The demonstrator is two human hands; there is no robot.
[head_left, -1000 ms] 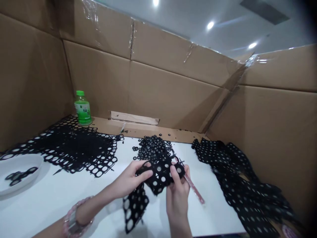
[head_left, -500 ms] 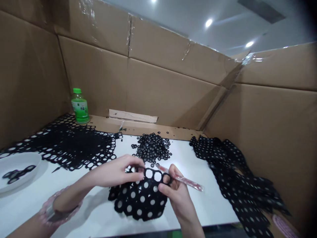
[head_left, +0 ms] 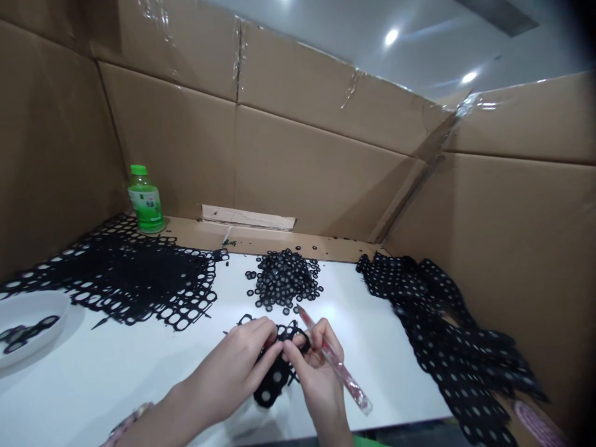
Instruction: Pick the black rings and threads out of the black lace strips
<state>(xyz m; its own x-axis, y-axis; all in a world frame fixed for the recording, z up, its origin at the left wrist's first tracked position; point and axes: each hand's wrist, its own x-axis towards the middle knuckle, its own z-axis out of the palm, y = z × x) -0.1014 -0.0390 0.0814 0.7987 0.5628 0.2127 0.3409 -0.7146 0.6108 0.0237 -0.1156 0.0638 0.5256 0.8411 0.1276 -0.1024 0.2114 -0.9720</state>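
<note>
A black piece of sheet (head_left: 267,395) with pale round dots and open rings along its far edge is bunched up above the white table. My left hand (head_left: 244,354) pinches it near the middle, thumb against fingers. From the other side my right hand (head_left: 321,375) grips the same sheet between thumb and fingers, the two thumbs almost touching. A slim pen-like tool (head_left: 349,380), clear with a reddish inside, rests in my right hand, its tip pointing away. Just beyond lies a heap of small black rings with grey centres (head_left: 286,279). My fingers hide part of the sheet.
Black ring netting (head_left: 139,273) spreads over the left, near a green-capped bottle (head_left: 148,205). A white bowl (head_left: 56,338) with black pieces stands at left. Dotted black strips (head_left: 433,335) lie along the right. Cardboard walls (head_left: 302,161) enclose the white table (head_left: 386,372).
The sheet was spread out and hung toward me; now it is bunched between my hands. My left hand has moved closer to my right, and the pen-like tool has tilted more steeply.
</note>
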